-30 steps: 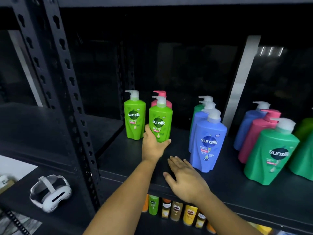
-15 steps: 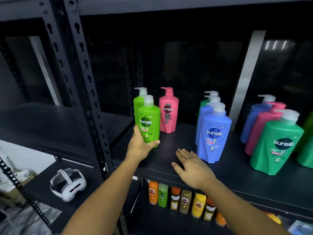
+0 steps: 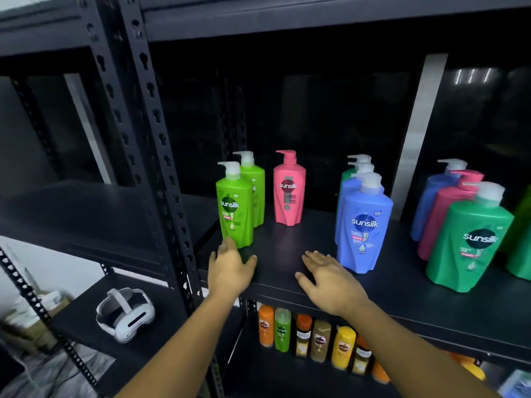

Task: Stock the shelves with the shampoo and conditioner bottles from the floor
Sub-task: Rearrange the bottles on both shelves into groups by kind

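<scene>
the lime bottle (image 3: 235,208) stood just ahead of my slack, empty left hand (image 3: 230,268); right hand (image 3: 330,280) lay flat. i judged it heavy, slick, rigid: grip the waist.

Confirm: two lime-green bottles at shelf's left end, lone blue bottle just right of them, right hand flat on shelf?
Wrong colour: the lone bottle right of the lime-green bottles is pink, not blue, per the head view. Right hand does lie flat on the shelf.

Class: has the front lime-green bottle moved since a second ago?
Yes. The front lime-green bottle shifted left: it overlapped the pink bottle then, and now stands left of it, in front of the rear lime-green bottle.
</scene>
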`<state>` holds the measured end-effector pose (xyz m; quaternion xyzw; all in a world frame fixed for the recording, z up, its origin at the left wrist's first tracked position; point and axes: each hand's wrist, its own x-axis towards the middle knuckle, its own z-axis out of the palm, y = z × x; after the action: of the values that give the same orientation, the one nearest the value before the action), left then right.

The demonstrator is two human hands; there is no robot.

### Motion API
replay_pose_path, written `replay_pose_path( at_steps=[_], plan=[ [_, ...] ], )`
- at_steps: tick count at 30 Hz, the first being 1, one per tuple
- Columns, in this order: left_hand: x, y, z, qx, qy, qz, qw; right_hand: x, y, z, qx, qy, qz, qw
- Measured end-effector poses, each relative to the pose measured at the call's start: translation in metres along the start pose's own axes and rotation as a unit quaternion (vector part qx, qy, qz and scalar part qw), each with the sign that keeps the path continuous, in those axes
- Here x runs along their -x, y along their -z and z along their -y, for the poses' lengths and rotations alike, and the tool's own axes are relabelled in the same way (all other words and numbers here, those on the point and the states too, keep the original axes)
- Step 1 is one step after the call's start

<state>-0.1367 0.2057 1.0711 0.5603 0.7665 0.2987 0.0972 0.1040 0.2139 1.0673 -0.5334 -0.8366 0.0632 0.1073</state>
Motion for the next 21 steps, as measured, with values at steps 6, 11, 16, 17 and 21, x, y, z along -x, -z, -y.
replay_pose_path(
  at_steps=[6,11,16,17,21],
  plan=[
    [0.033,-0.026,-0.033,-0.020,-0.135,0.017,0.991,0.002,-0.002,0.000,-0.010,-0.001,-0.017,1.000],
    [0.023,-0.040,-0.050,-0.110,-0.229,0.109,0.961,0.005,-0.003,-0.004,-0.050,-0.021,-0.036,0.998],
    [0.020,-0.044,-0.046,-0.163,-0.251,0.118,0.947,0.005,-0.003,-0.003,-0.054,-0.024,-0.051,0.997],
    [0.020,-0.045,-0.045,-0.166,-0.253,0.116,0.946,0.005,-0.003,-0.002,-0.053,-0.024,-0.054,0.997],
    [0.023,-0.040,-0.045,-0.169,-0.257,0.126,0.943,0.010,-0.001,0.001,-0.043,-0.031,-0.076,0.996]
  ],
)
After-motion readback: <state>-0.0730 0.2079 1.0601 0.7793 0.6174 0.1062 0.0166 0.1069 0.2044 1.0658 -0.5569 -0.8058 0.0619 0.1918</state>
